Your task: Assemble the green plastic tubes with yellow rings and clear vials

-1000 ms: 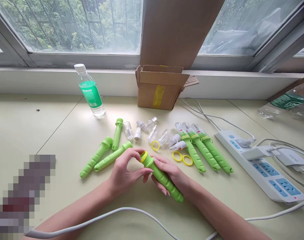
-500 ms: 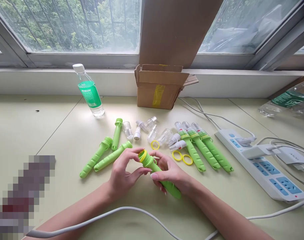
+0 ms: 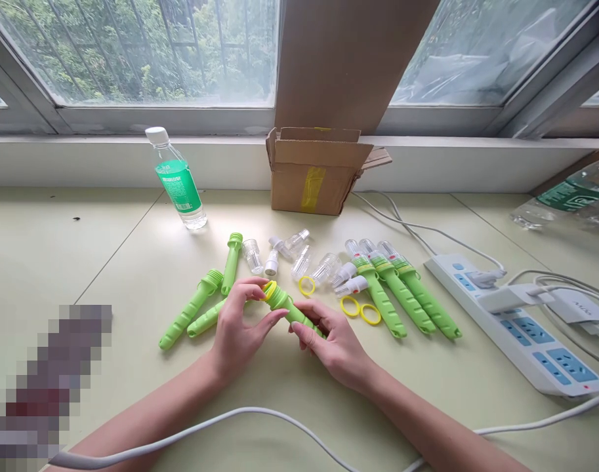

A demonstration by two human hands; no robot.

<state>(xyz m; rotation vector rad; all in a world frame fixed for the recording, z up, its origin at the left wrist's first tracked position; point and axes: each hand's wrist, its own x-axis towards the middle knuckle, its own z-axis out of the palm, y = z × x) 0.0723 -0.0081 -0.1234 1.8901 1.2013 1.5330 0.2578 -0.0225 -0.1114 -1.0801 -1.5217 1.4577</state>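
Observation:
My right hand is wrapped round a green plastic flashlight-like handle, tilted with its threaded end up to the left. A yellow ring sits at that threaded end. The fingertips of my left hand press on the ring, while its thumb reaches toward the handle's neck. Just behind the left hand lie loose green handles. Beyond both hands are clear ribbed caps, white bulb pieces and loose yellow rings. Three handles fitted with clear caps lie side by side to the right.
An open cardboard box stands by the window sill, with a water bottle to its left. On the right lie a power strip with plugs and another bottle. A white cable crosses in front of my forearms. A blurred patch covers the lower left.
Both hands have moved slightly left and up with the green handle. My right hand now covers its lower end, and my left fingers have closed over the yellow ring.

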